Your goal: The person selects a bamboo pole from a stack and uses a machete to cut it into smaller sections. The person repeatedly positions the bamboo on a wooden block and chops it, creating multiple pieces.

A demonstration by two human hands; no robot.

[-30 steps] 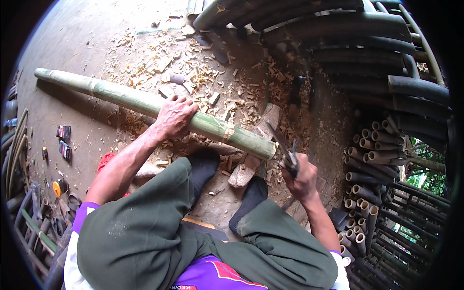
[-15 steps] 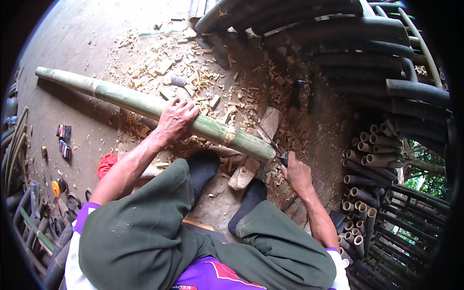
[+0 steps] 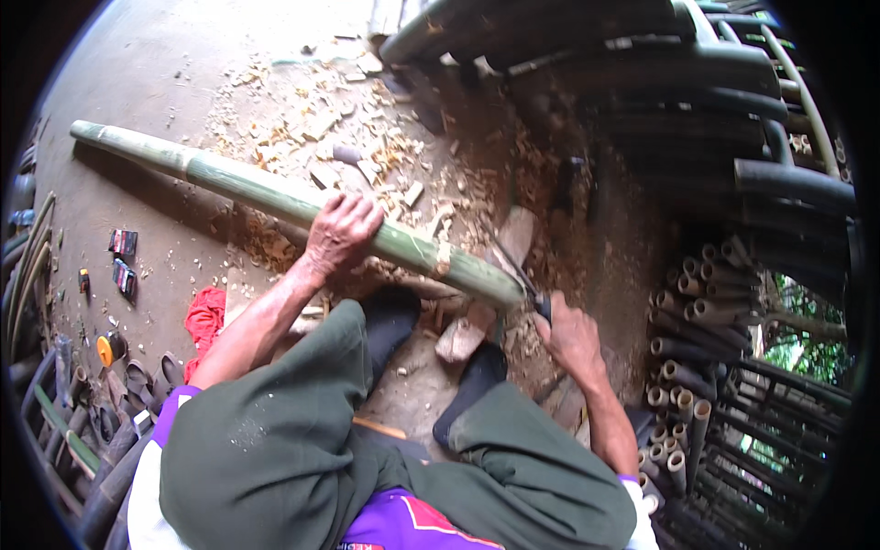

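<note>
A long green bamboo pole (image 3: 252,186) slants across the floor from the far left down to the front of my feet. My left hand (image 3: 343,234) is wrapped over its middle, fingers closed on top. The near right end of the pole rests on a pale wooden block (image 3: 456,339). Beside that end, my right hand (image 3: 570,337) grips the dark handle of a knife (image 3: 516,268). Its narrow blade points up and left, close against the pole's end; whether it touches is blurred.
Wood shavings (image 3: 367,151) litter the floor beyond the pole. Dark bamboo lengths (image 3: 642,73) are stacked at the far right, with cut bamboo tubes (image 3: 683,371) piled nearer. On the left lie a red cloth (image 3: 205,314), small boxes (image 3: 124,277) and a round orange-and-black object (image 3: 111,348).
My right hand has shifted slightly down and right with the knife. My left hand keeps its grip on the pole. The whole view has moved a little, showing more of the red cloth.
</note>
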